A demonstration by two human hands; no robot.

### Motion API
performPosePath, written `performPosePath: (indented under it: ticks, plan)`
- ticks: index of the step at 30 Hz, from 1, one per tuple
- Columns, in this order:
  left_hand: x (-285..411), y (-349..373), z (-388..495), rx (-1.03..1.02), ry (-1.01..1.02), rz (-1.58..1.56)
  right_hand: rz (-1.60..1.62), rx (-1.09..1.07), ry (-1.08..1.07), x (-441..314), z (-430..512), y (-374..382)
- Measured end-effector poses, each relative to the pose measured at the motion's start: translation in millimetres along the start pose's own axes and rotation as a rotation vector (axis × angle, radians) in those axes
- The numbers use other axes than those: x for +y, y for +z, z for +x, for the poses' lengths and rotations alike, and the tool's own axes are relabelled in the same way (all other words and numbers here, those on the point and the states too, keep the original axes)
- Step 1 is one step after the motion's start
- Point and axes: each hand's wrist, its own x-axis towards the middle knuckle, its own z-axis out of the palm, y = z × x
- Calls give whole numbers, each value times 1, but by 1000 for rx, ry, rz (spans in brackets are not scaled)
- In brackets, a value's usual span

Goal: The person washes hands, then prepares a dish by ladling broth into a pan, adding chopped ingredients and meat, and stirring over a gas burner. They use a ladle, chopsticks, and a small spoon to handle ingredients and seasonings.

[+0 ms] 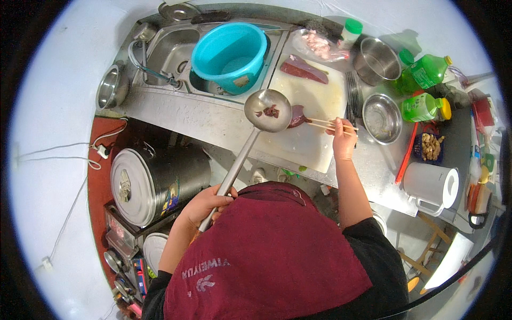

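Observation:
My left hand [210, 204] grips the long handle of a metal ladle [266, 96], whose bowl holds small dark red pieces of meat [271, 111]. Wooden chopsticks [324, 121] are held in my right hand [342, 138], their tips at a dark red piece of meat, perhaps liver [297, 116], partly behind the ladle's bowl. That piece lies on a white cutting board [312, 148]. Farther back on the same board rests a larger dark red slab of meat [305, 70].
A blue plastic tub [230, 52] stands in the sink. Right of the board are a steel bowl [382, 119], a steel pot [377, 61], green bottles [420, 107], a red-handled tool [407, 154] and a white jug [428, 188]. Pale meat in a plastic bag [318, 45] lies behind the board.

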Motion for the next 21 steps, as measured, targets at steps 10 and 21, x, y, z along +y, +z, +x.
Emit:
performPosePath:
  ticks: [10,21]
  plan:
    - [-1,3,-2,-6,19,-28,338,195,71,-31,1,-8]
    - [-3,16,-4,-2,19,56,-176,-248,-257,-69,-28,54]
